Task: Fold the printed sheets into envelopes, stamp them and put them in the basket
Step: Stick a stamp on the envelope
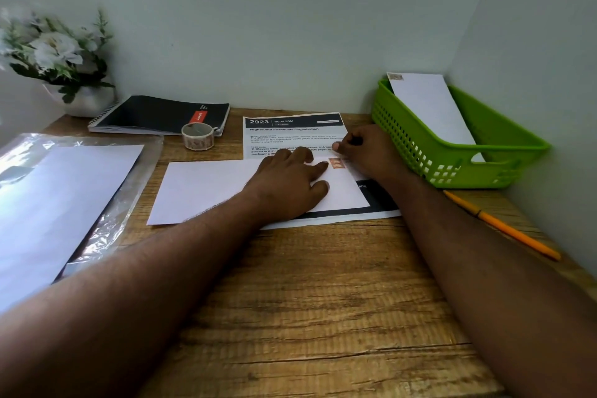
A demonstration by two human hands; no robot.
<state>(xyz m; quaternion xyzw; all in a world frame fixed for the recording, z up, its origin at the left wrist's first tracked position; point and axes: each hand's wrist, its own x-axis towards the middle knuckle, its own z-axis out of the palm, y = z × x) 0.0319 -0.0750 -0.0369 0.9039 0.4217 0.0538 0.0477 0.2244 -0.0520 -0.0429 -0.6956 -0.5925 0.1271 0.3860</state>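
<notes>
R hand (365, 152) covers stamp (336, 163) edge; L hand (290, 184) flat on envelope (206, 187)

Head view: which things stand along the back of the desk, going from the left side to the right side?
Flower pot → black spiral notebook → roll of stamp tape → printed sheet → green basket with a stamped envelope in it.

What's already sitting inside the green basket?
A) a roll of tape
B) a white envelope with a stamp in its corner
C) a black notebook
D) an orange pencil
B: a white envelope leans inside the green basket, a stamp showing at its top corner.
</notes>
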